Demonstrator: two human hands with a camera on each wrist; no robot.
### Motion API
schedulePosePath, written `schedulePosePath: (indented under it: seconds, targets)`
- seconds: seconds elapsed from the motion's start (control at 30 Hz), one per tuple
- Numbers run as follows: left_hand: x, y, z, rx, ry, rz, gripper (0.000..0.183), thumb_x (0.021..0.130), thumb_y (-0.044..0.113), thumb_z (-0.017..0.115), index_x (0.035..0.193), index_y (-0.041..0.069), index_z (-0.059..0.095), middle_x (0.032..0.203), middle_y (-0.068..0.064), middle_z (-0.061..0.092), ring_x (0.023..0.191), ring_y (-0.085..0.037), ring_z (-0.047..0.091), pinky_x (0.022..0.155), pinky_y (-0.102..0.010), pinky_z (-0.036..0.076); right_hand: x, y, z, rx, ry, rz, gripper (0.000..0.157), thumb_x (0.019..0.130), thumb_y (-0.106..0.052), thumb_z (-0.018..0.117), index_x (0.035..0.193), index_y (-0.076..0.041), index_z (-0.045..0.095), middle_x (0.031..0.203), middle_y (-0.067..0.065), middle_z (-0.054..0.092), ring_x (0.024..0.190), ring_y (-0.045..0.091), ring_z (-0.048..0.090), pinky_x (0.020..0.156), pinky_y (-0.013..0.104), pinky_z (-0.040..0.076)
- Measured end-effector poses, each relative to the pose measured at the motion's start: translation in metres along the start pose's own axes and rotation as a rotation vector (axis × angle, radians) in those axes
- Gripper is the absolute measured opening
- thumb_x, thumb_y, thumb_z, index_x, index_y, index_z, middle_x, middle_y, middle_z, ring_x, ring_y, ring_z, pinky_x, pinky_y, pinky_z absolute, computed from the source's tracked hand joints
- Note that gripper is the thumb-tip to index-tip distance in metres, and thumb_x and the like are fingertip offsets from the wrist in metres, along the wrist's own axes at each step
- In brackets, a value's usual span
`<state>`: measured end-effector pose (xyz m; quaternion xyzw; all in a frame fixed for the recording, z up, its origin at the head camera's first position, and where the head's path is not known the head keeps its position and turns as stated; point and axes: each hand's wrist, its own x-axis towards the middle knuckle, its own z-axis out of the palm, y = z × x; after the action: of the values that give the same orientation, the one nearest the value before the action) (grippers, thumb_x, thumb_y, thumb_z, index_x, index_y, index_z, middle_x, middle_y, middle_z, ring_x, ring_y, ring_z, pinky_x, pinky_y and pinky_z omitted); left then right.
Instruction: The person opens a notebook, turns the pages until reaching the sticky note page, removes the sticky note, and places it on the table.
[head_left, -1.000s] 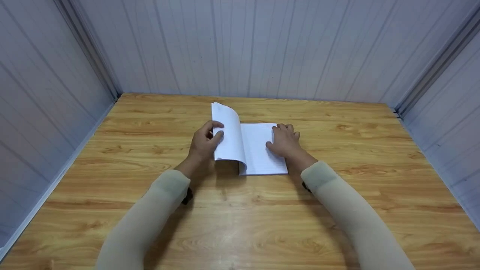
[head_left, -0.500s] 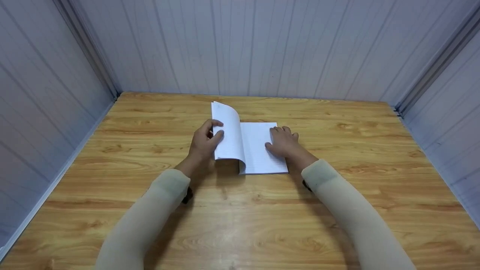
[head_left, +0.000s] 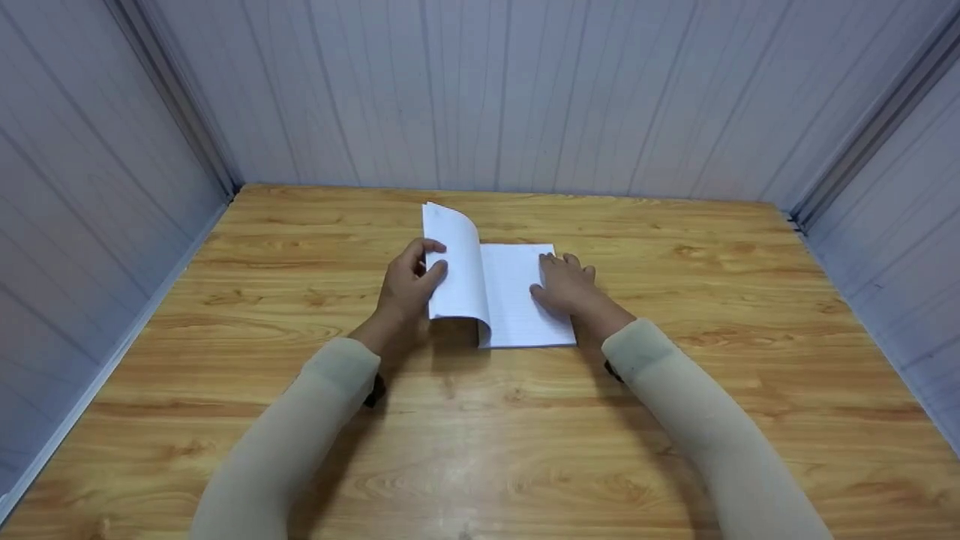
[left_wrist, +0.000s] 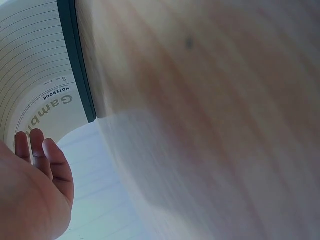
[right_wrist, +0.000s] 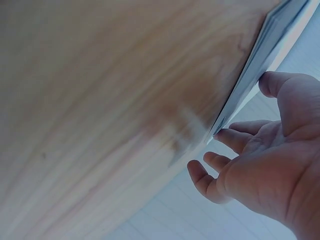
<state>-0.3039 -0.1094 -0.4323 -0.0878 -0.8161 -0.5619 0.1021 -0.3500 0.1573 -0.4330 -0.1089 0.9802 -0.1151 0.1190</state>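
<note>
A notebook (head_left: 517,300) with ruled white pages lies open on the wooden table in the head view. My left hand (head_left: 409,281) pinches its raised left leaves (head_left: 456,266) at the outer edge, thumb on the inner side; they stand up and curve toward the spine. In the left wrist view the cover (left_wrist: 60,95) shows printed lettering and a dark green spine strip (left_wrist: 75,55), with the fingers of that hand lying against the cover. My right hand (head_left: 568,285) rests on the right page's outer edge, fingers spread, as the right wrist view also shows near the page edge (right_wrist: 245,85).
The notebook sits near the middle of a wood-grain table (head_left: 465,435). Pale panelled walls (head_left: 465,90) rise behind the table and along both sides. Light sleeves (head_left: 300,427) cover both forearms, with a dark band (head_left: 375,391) at the left wrist.
My right hand's fingers have drawn back slightly toward me and to the left at the page edge. The left hand and the raised leaves look nearly the same.
</note>
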Motion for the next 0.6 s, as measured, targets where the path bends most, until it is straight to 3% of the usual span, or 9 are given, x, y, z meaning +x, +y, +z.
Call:
schedulePosePath:
  seconds: [0.6]
  targets:
    - [0.0001,-0.0004,-0.0010,-0.005,0.007,-0.002,0.022,0.090,0.021,0.057,0.111,0.020,0.060,0.095,-0.007,0.049,0.080,-0.019,0.044,0.070,-0.031,0.039,0.0026,0.0015,0.0013,0.038,0.020,0.000,0.073,0.094,-0.040,0.050,0.152,-0.004,0.023,0.154,0.013,0.034,0.144,0.037,0.018,0.106,0.057,0.019]
